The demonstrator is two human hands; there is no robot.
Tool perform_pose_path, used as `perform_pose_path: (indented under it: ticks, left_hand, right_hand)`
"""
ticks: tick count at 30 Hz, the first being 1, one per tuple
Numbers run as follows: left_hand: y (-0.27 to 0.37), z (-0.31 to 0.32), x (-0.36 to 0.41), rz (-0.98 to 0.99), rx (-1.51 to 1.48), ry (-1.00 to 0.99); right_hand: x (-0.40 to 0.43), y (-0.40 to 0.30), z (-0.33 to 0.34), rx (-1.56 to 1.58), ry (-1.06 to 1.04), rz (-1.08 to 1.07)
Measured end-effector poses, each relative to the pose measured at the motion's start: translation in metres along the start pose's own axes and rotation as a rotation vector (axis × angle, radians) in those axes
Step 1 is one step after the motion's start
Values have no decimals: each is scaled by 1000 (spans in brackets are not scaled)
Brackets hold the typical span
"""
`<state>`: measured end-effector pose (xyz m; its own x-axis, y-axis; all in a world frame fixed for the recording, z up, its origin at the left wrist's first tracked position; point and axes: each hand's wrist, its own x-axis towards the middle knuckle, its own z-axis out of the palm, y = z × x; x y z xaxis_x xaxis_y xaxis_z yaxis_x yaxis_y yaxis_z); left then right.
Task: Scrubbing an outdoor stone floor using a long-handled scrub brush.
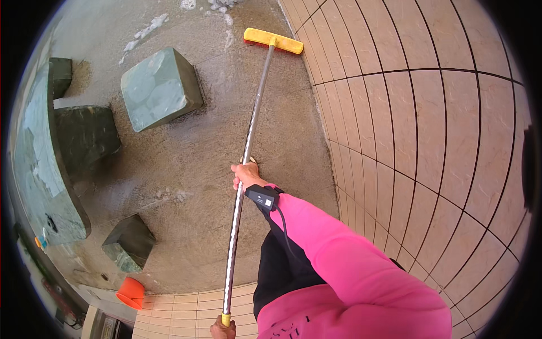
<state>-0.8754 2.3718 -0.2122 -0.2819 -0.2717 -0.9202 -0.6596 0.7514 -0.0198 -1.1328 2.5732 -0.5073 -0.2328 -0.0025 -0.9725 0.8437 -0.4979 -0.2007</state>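
Observation:
A long-handled floor scrub brush reaches forward over the wet floor. Its yellow head (259, 36) with red bristles lies on the floor close to the tiled wall. My right hand (247, 174) is wrapped around the middle of the shiny metal pole (254, 114). At the pole's near end, by its yellow end piece (226, 318), my left hand (222, 330) grips it at the bottom edge of the picture. A black device (261, 197) with a cable is strapped to my right wrist. Part of a shoe shows behind my right hand.
Green stone block stools (154, 91) stand to the left, around a stone table (40, 152). An orange bucket (131, 293) is at the lower left. The tiled wall (423, 127) runs along the right. White foam (146, 30) lies on the wet floor (220, 123).

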Motion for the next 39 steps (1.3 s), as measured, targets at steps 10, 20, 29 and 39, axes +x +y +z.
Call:
perform_pose_path:
  ticks: [10,20,29,39]
  left_hand:
    - [-93,111,-151,-288,-120,-31]
    - [49,86,-56,-186,-185,-47]
    - [279,-20,106,-22,-400,39]
    - [171,-15,-124,-336,-169,-114]
  right_hand:
    - [-156,200,-68,-130,-85,302]
    - [-53,33,-7,-432,132,172]
    - [99,-272,91,-653,-18,-178]
    - [-105,-106,4,-279,23,433]
